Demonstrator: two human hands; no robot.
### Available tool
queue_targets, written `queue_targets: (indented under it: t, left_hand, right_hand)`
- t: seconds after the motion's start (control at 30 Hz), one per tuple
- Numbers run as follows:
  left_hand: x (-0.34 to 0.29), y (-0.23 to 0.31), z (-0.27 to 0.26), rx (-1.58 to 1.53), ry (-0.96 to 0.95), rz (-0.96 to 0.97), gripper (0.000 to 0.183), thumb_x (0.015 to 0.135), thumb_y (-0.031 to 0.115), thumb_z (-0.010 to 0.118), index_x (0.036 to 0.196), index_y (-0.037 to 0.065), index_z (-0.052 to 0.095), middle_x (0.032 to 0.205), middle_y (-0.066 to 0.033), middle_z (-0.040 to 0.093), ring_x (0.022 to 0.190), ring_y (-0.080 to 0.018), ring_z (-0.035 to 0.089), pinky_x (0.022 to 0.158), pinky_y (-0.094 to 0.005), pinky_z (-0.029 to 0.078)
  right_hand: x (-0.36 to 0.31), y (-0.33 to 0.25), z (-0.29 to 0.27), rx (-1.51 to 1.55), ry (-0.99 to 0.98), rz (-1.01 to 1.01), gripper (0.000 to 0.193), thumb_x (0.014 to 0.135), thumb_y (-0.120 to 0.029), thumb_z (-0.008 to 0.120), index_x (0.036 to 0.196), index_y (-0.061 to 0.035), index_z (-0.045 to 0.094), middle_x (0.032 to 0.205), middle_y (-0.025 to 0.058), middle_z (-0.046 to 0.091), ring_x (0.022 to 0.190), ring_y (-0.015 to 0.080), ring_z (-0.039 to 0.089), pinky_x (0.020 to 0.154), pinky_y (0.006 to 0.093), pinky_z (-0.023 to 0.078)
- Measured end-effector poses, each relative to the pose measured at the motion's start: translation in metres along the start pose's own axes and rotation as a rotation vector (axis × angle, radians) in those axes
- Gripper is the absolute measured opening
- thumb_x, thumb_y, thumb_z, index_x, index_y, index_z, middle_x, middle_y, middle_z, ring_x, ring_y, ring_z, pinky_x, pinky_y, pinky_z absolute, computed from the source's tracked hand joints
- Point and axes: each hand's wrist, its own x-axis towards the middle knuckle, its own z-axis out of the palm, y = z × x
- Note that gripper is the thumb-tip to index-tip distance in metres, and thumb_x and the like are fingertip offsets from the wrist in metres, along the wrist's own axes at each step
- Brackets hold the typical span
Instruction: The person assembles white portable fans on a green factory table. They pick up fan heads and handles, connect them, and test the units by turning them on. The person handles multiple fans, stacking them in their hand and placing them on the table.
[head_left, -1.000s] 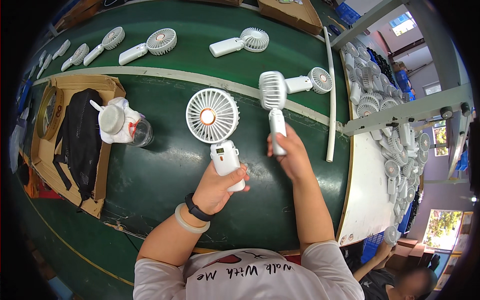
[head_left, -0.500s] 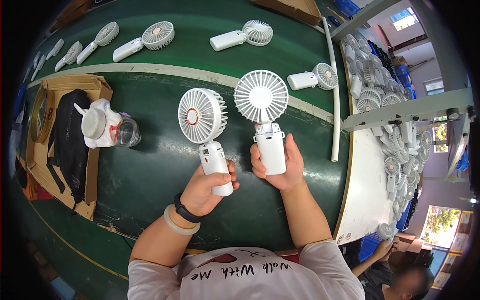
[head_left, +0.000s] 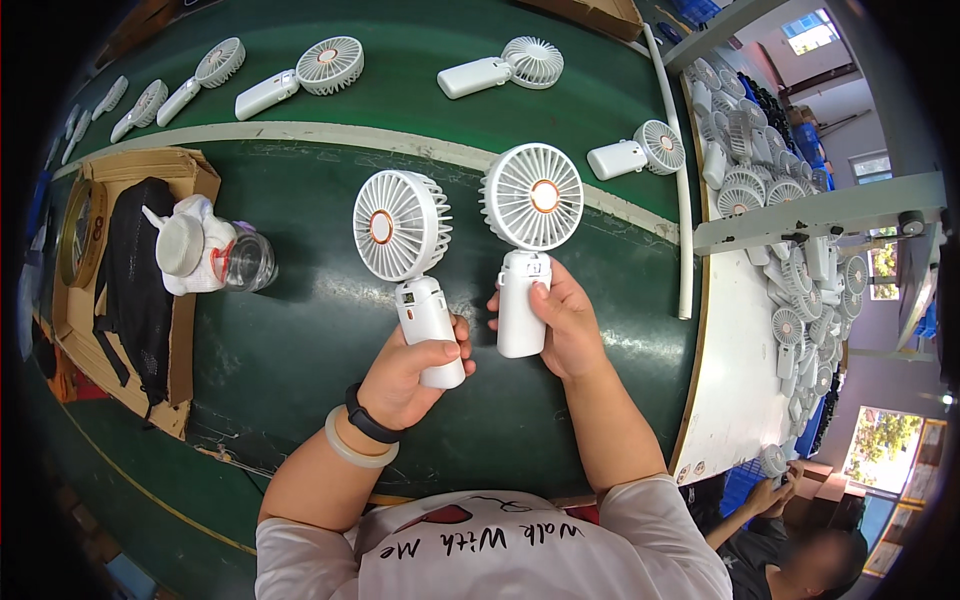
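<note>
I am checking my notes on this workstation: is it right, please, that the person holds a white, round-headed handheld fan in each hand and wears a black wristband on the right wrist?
Not quite: the head view shows the black wristband on the left wrist, not the right. The left hand holds a white, round-headed handheld fan and the right hand a second fan.

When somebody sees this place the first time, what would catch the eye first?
Most likely the eye falls first on the left fan and the right fan, held side by side in the left hand and the right hand near the centre. Next may come the heap of white fans on the white table at the right, and the black bag in the cardboard box at the left.
</note>
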Motion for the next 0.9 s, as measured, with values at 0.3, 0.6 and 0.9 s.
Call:
queue_targets:
  t: [0.3,0.6,0.9]
  left_hand:
    - [-0.0004,-0.0026,0.0,-0.003,-0.001,-0.015,0.031,0.071,0.003,0.062,0.096,0.012,0.047,0.094,-0.0037,0.047,0.084,-0.016,0.047,0.075,-0.0337,0.043]
    - [-0.0004,-0.0017,-0.0008,-0.01,-0.005,-0.022,0.031,0.072,0.003,0.062,0.096,0.012,0.046,0.094,-0.0036,0.047,0.083,-0.0152,0.046,0.075,-0.0328,0.042]
    - [-0.0013,-0.0016,-0.0001,-0.022,-0.001,-0.023,0.035,0.071,0.002,0.062,0.101,0.011,0.046,0.094,-0.0036,0.047,0.083,-0.015,0.046,0.075,-0.0323,0.041]
  right_hand:
    - [0.0013,0.0073,-0.0023,-0.186,0.127,-0.062,0.034,0.082,-0.006,0.058,0.113,0.0014,0.049,0.097,0.0123,0.062,0.084,0.019,0.063,0.076,0.0322,0.051]
    - [0.0051,0.0038,-0.0076,-0.079,0.069,-0.019,0.037,0.08,-0.004,0.059,0.115,0.0012,0.048,0.103,0.015,0.062,0.089,0.0199,0.062,0.082,0.0325,0.049]
    - [0.0043,0.009,-0.0034,-0.153,0.122,-0.054,0.038,0.08,-0.005,0.06,0.116,0.001,0.047,0.104,0.0155,0.062,0.091,0.0202,0.062,0.082,0.0329,0.049]
